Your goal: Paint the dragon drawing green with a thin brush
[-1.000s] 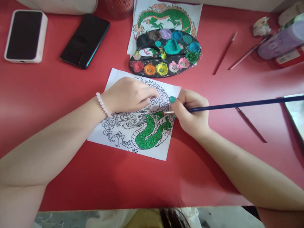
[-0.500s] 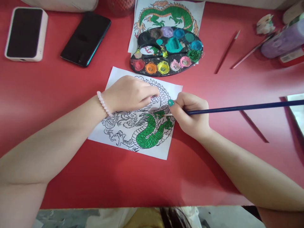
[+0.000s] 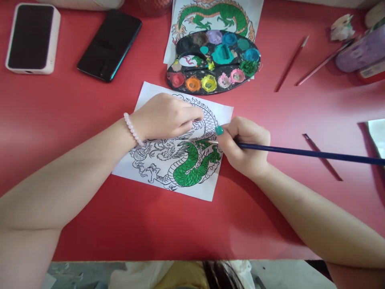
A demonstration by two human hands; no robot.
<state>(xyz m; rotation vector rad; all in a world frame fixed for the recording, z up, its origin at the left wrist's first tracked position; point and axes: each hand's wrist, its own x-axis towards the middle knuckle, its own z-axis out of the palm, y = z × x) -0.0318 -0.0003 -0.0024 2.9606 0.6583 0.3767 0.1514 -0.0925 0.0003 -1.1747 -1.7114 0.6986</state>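
Note:
A paintbrush (image 3: 288,151) with a long dark blue handle is gripped in my right hand (image 3: 248,146). Its tip touches a green patch of the dragon drawing (image 3: 186,170) on a white sheet. Green paint covers the curved body and a leg; the head and upper coils are plain black outline. On the sheet's upper left rests my left hand (image 3: 168,116), fingers curled in and fingertips mostly tucked out of sight, so whatever they may hold is hidden. Just beyond the sheet lies a black paint palette (image 3: 188,86) with wells of several colours.
Under the palette is a second dragon picture (image 3: 216,18), painted green and orange. A black phone (image 3: 110,46) and a white-edged device (image 3: 32,38) lie at back left. Right of the palette are a red brush (image 3: 291,64), a pink brush (image 3: 323,64), crumpled tissue (image 3: 342,28) and a purple bottle (image 3: 361,52). Another brush (image 3: 321,156) lies nearer.
The far end of the blue brush handle has swung down toward the table's front edge. The bristle end has shifted slightly on the green patch. My left hand stays on the sheet.

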